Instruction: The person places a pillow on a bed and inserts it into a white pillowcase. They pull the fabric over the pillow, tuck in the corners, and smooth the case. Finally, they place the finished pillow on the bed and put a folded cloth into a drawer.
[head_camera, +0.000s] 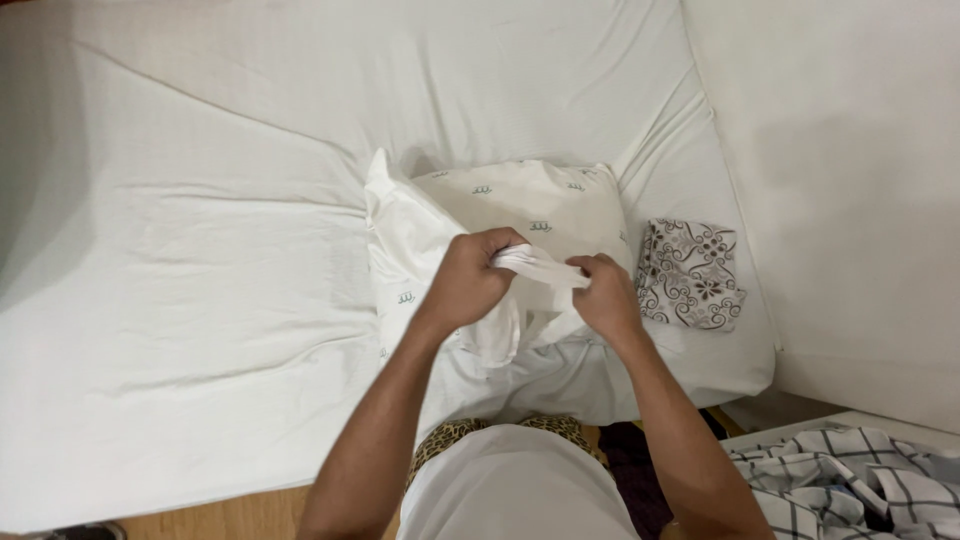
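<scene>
Currently left hand (468, 282) and right hand (605, 295) have fingers clamped on bunched edge of white patterned pillowcase (530, 265), over white cloth pillow (520, 215) on bed (200, 280); uneven pull likely slips fabric.

White pillowcase (530, 265) with small printed motifs, bunched over a pillow (520, 205).

There was one pillow (520, 205), white with small printed motifs; one white pillowcase (420, 250) partly drawn around it; two hands, the left hand (468, 278) and the right hand (605, 295), both gripping that case; one folded patterned cloth (692, 275); one checked fabric (850, 475); one white mattress (200, 280).
</scene>
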